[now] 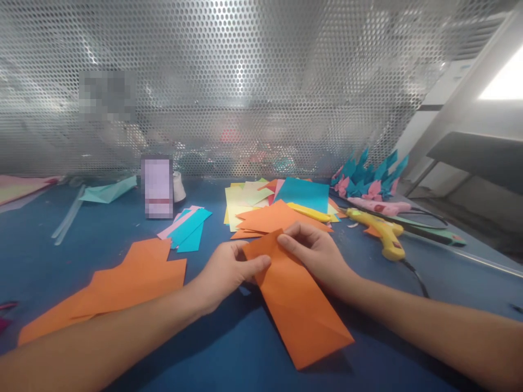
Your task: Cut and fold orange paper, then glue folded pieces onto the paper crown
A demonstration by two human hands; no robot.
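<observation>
A long strip of orange paper (300,307) slants toward me above the blue table, its far end between my two hands. My left hand (235,267) pinches the strip's left edge, thumb on top and fingers underneath. At the far right corner, my right hand (312,247) grips the same paper between thumb and bent fingers. A faint crease crosses the near end of the strip. Just beyond my hands lie more orange sheets (269,216), with a yellow craft knife (309,212) on them. Other orange sheets (139,272) spread out by my left forearm.
A yellow glue gun (382,234) with a black cord lies at right, near folded blue paper pieces (368,174). Blue and pink strips (190,228) are left of centre, before a blurred upright phone-like object (157,188). A perforated metal panel (245,81) stands behind the table.
</observation>
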